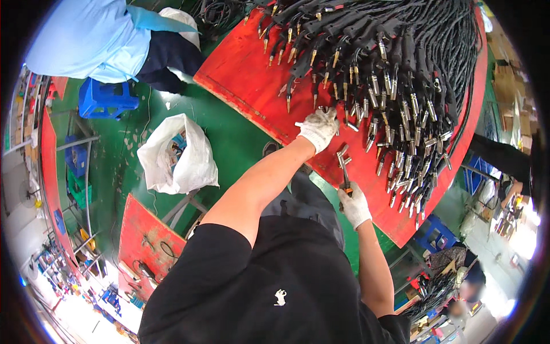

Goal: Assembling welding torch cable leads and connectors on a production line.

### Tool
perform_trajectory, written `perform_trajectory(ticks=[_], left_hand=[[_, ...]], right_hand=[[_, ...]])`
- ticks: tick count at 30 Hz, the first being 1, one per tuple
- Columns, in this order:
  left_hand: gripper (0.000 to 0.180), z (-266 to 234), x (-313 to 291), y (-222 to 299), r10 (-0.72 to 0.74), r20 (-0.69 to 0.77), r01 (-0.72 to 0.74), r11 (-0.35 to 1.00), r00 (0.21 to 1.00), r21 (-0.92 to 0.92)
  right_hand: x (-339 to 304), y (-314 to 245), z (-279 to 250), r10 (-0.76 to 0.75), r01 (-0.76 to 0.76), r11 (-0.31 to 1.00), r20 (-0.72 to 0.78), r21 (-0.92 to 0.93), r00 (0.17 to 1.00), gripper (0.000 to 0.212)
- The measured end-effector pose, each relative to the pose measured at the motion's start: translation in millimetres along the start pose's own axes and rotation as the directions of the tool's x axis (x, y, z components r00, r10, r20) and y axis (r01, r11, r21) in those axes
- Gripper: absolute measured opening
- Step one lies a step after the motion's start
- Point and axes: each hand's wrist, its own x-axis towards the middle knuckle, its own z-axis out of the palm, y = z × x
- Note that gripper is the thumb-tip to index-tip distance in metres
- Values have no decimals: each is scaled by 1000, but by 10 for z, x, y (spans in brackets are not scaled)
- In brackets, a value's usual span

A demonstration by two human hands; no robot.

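Note:
My left hand (pixel 321 127), in a white work glove, is over the red table (pixel 229 69) at the ends of the welding torches. Its fingers are curled, and a short silver nozzle (pixel 299 124) pokes out at its left side; the rest of what it grips is hidden. Lower and to the right, my gloved right hand (pixel 354 207) is closed around the orange-and-black handle of a metal wrench (pixel 343 163), whose head points up toward the table. Many black welding torches (pixel 395 97) lie massed there, some with silver nozzles, others showing bare brass-coloured tips (pixel 289 103).
Black cables (pixel 441 28) run off the back right. A white sack (pixel 200 155) with small items inside stands on the left, near a blue stool (pixel 107 97). A person in a light blue shirt (pixel 97 40) is at the upper left. Another red board (pixel 146 235) lies lower left.

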Motion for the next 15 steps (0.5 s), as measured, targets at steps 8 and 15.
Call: perform_trajectory(ticks=[8, 15], left_hand=[[43, 292, 85, -192, 139, -216, -130, 990, 966, 58], [40, 239, 182, -309, 145, -78, -144, 989, 986, 22]], right_hand=[[-39, 118, 156, -15, 17, 1000, -66, 20, 998, 27], [-41, 154, 259, 30, -25, 997, -64, 75, 998, 26]])
